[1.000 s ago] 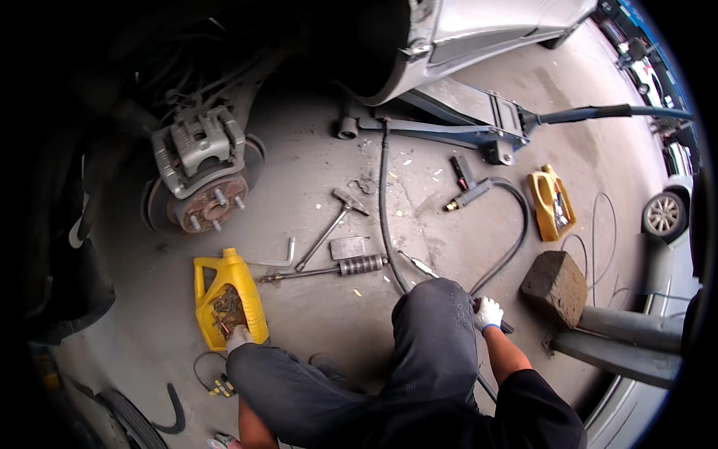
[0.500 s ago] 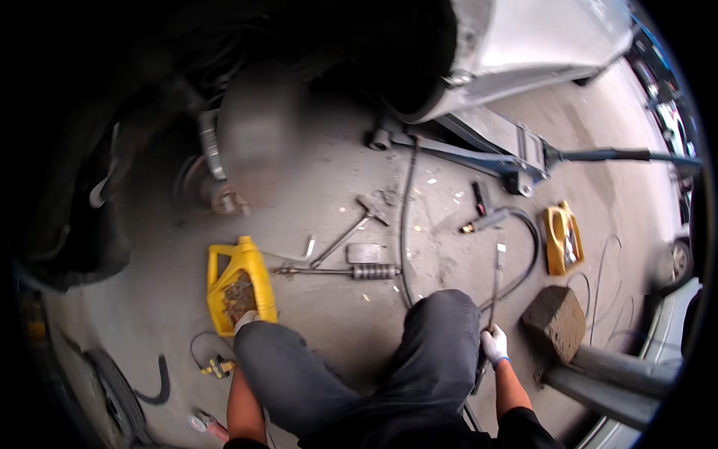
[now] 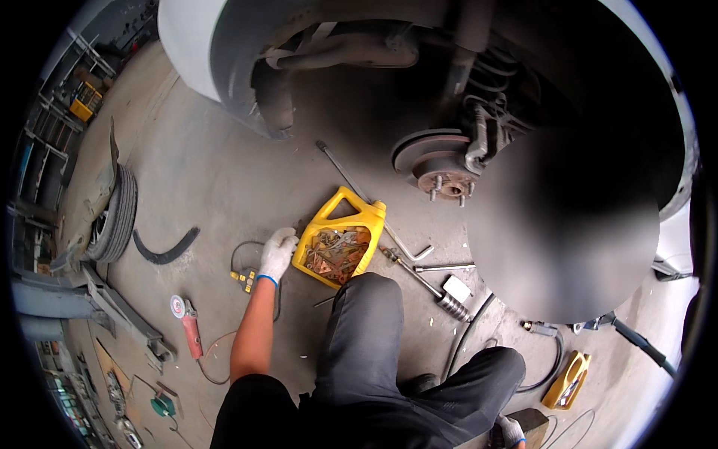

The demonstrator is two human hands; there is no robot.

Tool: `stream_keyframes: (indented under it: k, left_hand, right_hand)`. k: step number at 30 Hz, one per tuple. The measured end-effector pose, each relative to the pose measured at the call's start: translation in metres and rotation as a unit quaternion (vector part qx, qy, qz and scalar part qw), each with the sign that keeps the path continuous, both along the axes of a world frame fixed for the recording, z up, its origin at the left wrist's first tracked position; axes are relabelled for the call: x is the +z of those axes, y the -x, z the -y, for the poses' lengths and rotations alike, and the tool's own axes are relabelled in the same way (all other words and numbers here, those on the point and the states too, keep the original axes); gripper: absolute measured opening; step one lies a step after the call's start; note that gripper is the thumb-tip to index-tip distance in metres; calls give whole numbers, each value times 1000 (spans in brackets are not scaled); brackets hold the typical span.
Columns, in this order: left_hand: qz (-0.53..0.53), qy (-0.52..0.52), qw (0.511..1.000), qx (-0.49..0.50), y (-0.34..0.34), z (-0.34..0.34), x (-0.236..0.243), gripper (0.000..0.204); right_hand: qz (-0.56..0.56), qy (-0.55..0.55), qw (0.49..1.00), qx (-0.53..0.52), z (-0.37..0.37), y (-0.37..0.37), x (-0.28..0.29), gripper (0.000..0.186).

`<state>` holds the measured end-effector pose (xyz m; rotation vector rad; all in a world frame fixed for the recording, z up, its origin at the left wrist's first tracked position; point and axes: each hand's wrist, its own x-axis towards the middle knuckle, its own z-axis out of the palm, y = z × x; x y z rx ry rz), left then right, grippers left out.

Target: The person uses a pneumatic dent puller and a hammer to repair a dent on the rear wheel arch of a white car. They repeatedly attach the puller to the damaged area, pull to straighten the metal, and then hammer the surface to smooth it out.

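Yellow jug (image 3: 361, 218) just beside left hand (image 3: 279, 253), well apart from right hand (image 3: 511, 430)

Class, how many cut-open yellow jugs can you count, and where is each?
2: the hardware-filled jug beside the gloved left hand, and the second jug at the picture's lower right. Part of the view is blurred, so more may be hidden.

I have my left arm (image 3: 253, 333) stretched forward, gloved left hand (image 3: 278, 253) back-upward; my right hand (image 3: 511, 429) sits low, grip unclear.
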<state>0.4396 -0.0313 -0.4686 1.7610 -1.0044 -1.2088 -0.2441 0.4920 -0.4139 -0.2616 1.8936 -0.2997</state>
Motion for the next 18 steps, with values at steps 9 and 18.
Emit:
stream_keyframes:
  k: [9,18]
  left_hand:
    - [189,84,968,-139,35,-10,-47,28]
    - [423,123,886,-141,40,-73,-32,15]
  right_hand:
    - [-166,-80,973,138,86,35,141,40]
    - [-289,-82,925,231,126,66,200,45]
